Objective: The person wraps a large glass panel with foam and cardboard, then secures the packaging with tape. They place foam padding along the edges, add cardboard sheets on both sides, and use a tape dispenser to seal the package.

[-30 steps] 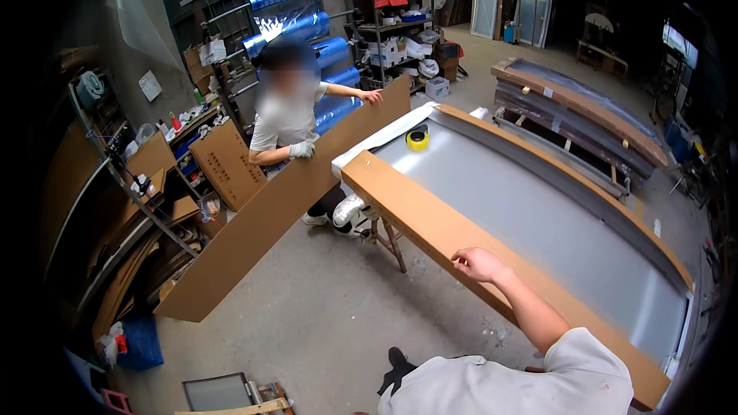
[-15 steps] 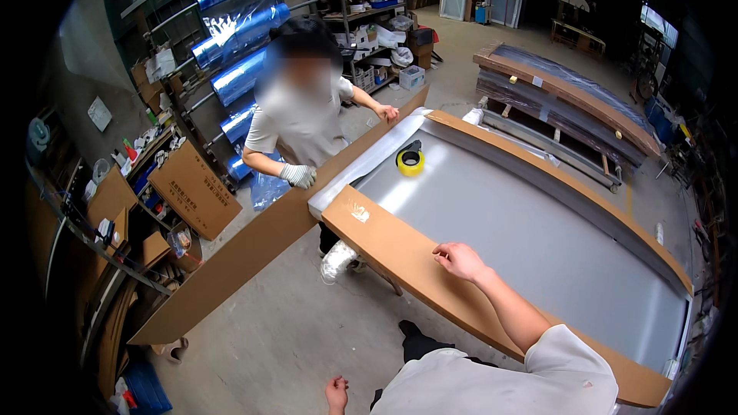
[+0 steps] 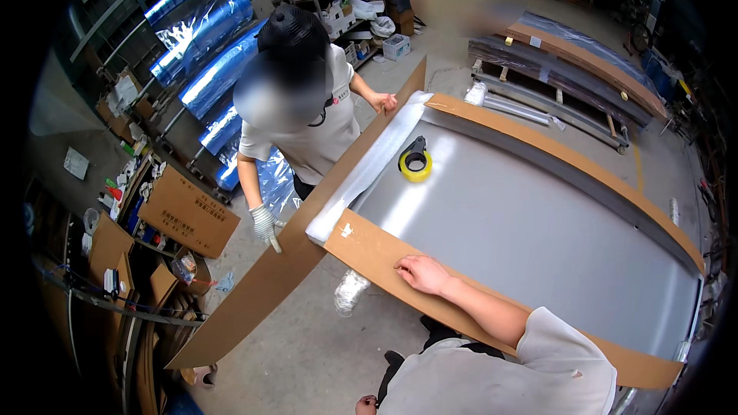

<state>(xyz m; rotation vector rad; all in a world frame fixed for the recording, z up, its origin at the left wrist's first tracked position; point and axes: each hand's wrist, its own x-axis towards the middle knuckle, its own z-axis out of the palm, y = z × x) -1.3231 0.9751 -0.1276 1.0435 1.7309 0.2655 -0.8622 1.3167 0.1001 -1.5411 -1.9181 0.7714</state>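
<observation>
My right hand [image 3: 421, 273] lies flat, palm down, on a brown cardboard strip [image 3: 369, 246] that runs along the near edge of a large grey metal sheet [image 3: 523, 230]. Only a small part of my left hand [image 3: 363, 402] shows at the lower edge, beside my body; it touches nothing I can see. A co-worker across the sheet's end holds a long cardboard strip [image 3: 261, 292] on edge, with a gloved hand [image 3: 265, 224] low on it and a bare hand [image 3: 384, 101] near its top. White foam [image 3: 369, 173] covers that end of the sheet.
A yellow tape roll [image 3: 416, 163] lies on the sheet near the foam. Another cardboard strip [image 3: 569, 157] lines the far edge. A cardboard box [image 3: 188, 211] and blue film rolls [image 3: 200, 54] stand at the left, stacked panels [image 3: 569, 61] at the back right.
My view has moved closer to the sheet's end and the co-worker. The co-worker has brought the long cardboard strip up against that end. My right hand stays on the near strip.
</observation>
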